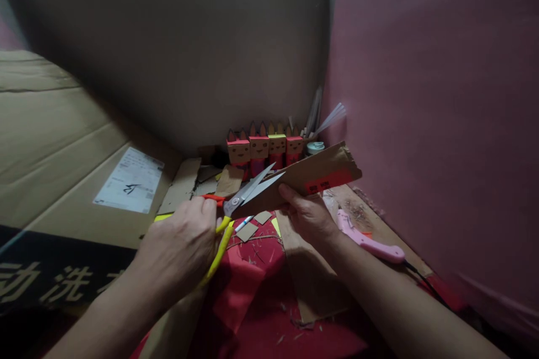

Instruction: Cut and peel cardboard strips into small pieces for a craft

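My left hand (185,235) is closed around the red and yellow handles of a pair of scissors (234,202). The blades are spread and point up to the right, along the lower left part of a brown cardboard strip (320,171). My right hand (307,213) grips that strip from below, thumb on its near face. A red printed patch marks the strip's lower edge, and its right end looks torn. Whether the blades touch the cardboard I cannot tell. Below the hands, small cardboard squares (246,231) lie beside a white and blue pen (243,224).
A pink glue gun (370,244) with a black cord lies at right. Several cardboard figures with pointed ears (259,148) stand at the back, near a pale-lidded jar (315,148) and clear sticks (330,119). A large labelled carton (54,140) borders the left; a pink wall, the right.
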Demonstrator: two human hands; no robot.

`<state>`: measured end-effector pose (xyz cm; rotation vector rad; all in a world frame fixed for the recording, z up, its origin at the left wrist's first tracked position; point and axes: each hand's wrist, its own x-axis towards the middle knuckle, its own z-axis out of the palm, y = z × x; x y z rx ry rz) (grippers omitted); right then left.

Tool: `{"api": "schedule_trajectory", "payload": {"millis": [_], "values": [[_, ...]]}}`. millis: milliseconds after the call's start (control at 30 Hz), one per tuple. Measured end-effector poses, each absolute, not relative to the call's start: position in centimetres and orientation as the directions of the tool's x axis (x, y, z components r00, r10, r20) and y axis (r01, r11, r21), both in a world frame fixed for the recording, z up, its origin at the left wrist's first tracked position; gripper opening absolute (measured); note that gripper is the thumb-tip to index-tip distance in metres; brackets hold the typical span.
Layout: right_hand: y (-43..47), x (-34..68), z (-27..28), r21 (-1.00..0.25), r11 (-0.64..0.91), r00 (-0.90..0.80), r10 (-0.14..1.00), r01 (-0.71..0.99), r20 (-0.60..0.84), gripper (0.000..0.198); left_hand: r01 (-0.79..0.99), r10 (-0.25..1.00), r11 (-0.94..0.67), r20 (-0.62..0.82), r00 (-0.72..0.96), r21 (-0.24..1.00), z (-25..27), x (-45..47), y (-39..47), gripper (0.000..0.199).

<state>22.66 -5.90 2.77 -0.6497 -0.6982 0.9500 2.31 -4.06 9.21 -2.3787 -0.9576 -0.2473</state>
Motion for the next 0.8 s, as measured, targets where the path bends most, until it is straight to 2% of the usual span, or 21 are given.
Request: {"api": "schedule_trajectory", "payload": {"millis": [167, 500, 800], "values": [[-6.28, 22.23, 3.55, -0.757, 0.445, 0.41, 0.876, -0.479, 0.255, 0.02, 0.683, 0.59, -0.597, 0.347, 0.729, -0.421, 9.76, 2.82, -4.29, 0.025], [-6.16, 22.05, 3.3, -0.732, 0.452, 0.38, 0.882, -0.511, 0.28, 0.016, 0.643, 0.602, -0.594, 0.263, 0.754, -0.484, 9.98, 2.53, -4.17, 0.025], [-6.13, 21.64, 2.91, -0.705, 0.349, 0.318, 0.93, -0.618, 0.182, 0.028, 0.666, 0.639, -0.582, 0.243, 0.73, -0.467, 9.99, 2.1, -4.27, 0.025]]}}
